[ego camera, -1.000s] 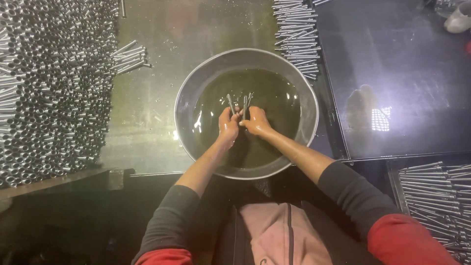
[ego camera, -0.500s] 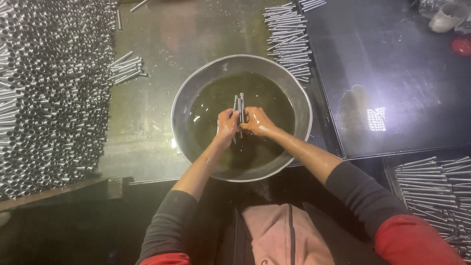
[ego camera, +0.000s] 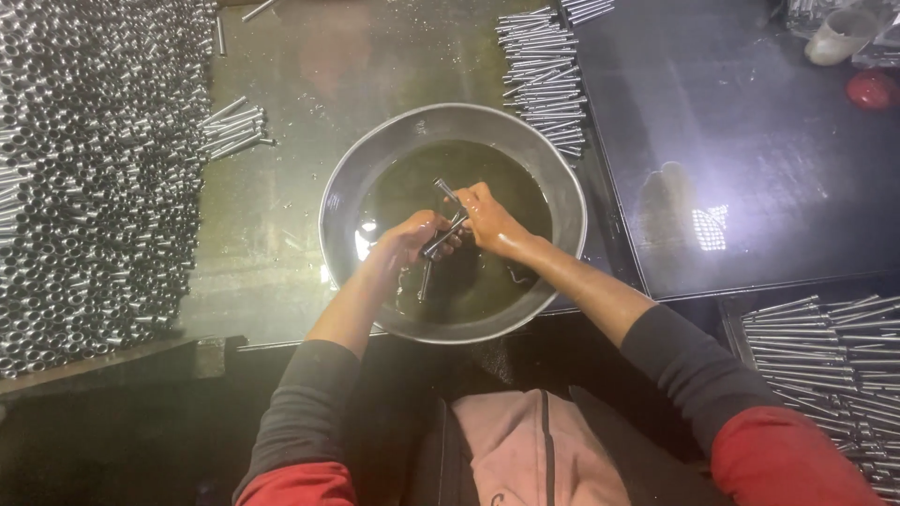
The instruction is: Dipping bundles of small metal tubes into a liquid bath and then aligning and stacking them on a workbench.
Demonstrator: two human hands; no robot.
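Observation:
A round metal basin (ego camera: 349, 178) holds dark oily liquid. Both my hands are over its middle, wet and shiny. My left hand (ego camera: 412, 239) and my right hand (ego camera: 487, 217) each grip a few thin metal rods (ego camera: 446, 229), which cross between the hands just above the liquid. One rod hangs down from my left hand toward the liquid. Parts of the rods are hidden inside my fists.
A dense field of upright metal tubes (ego camera: 84, 169) fills the left side. Small rod bundles lie left of the basin (ego camera: 230, 126) and behind it (ego camera: 544, 70). More rods (ego camera: 830, 361) are stacked at the right front. A dark glossy panel (ego camera: 750, 141) lies right, with a pale cup (ego camera: 839, 36) and red object (ego camera: 872, 89).
My hands have drawn slightly apart and the rods, earlier held upright in one bunch, now cross at angles between them. The view has shifted a little.

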